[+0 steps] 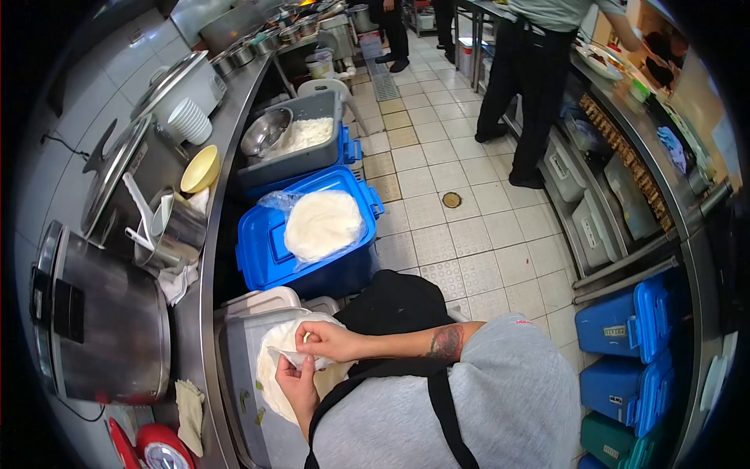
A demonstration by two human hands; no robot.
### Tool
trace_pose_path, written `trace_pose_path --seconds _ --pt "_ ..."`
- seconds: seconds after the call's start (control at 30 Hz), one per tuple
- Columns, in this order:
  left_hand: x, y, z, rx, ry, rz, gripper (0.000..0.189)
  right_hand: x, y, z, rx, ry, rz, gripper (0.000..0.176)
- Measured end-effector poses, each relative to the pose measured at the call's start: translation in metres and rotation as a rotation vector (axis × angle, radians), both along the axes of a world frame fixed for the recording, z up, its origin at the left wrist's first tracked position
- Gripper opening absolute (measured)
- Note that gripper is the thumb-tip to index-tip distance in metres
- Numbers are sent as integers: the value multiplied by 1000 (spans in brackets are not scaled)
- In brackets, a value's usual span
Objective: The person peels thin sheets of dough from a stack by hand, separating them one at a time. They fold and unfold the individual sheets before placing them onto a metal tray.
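Note:
Over a grey tray (234, 367) at the lower left, both hands meet at a thin white sheet (295, 357). My right hand (324, 341) pinches its upper edge, while my left hand (298, 387) holds it from below with thumb and fingers together. Under the hands lies a stack of round white sheets (272, 387), partly hidden by them. Several small green pieces (258, 416) lie on the tray to the left. Beyond the tray, another white round stack (324, 225) in clear plastic rests on a blue lid (262, 244).
A steel counter (205, 313) with a large pot (113, 320) and a red scale (160, 449) runs along the left. A grey tub (308, 168) stands ahead. A person (508, 70) stands at the right counter, above blue bins (617, 324).

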State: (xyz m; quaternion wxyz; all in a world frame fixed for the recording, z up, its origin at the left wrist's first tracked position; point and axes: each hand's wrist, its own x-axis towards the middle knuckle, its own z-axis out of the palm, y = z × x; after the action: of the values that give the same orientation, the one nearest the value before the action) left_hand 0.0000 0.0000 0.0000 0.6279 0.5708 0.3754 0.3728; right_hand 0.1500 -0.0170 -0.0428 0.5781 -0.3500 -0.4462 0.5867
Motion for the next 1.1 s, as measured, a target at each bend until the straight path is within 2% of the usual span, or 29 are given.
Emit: trace_pose_path --seconds 0.07,0.1,0.17,0.2,0.3,0.47,0.57,0.63,0.73,0.87,0.97,1.0,1.1 --pt "2 9 15 12 -1 -17 21 -1 7 12 56 128 33 24" --pt "14 -17 6 -74 -44 -30 19 17 -25 13 2 13 71 27" --pt "5 -7 12 -132 -74 -45 17 28 -25 32 7 -165 158 32" --pt "4 -3 13 -133 -122 -56 18 24 -26 34 62 -60 121 32" --pt "2 -5 19 -81 -6 -16 19 30 -25 39 149 -520 -27 25" --pt "-6 -9 5 -6 113 8 23 34 -13 36 272 -616 -408 18" --pt "-8 -11 0 -38 85 35 23 35 -13 39 294 -641 -469 18" --pt "-10 -11 0 -49 46 53 20 35 -10 37 255 -625 -371 19" --pt "-6 -14 9 -175 136 102 15 33 -9 35 203 -574 -233 22" --pt "-2 -14 -1 -8 56 119 9 16 -9 24 328 -485 -89 28" --pt "0 -14 0 36 53 104 10 18 -17 46 170 -498 46 34" --pt "0 -16 0 72 59 102 11 16 -16 44 202 -511 -27 33" --pt "0 -16 -1 120 153 95 13 27 -8 36 348 -590 -55 27"
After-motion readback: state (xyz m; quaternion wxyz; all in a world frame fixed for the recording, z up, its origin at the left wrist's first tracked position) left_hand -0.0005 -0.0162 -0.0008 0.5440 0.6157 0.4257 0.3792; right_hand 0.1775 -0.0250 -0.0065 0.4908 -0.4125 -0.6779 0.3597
